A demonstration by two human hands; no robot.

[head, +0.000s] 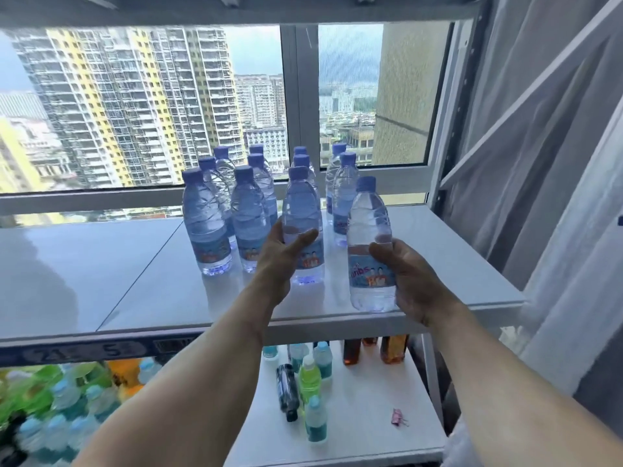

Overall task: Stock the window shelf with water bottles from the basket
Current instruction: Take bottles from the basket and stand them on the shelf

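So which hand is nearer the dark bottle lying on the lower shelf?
Left, by image position. The left hand holds a water bottle above the dark bottle; the right hand holds the front-right bottle, farther right.

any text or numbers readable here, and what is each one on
"24" and "5": partly readable numbers on the blue price strip along the shelf's front edge; the rest is blurred.
"...mbs": part of the brand on the label of the water bottle in the right hand; its start is unclear.
Labels on the other water bottles: too blurred to read.
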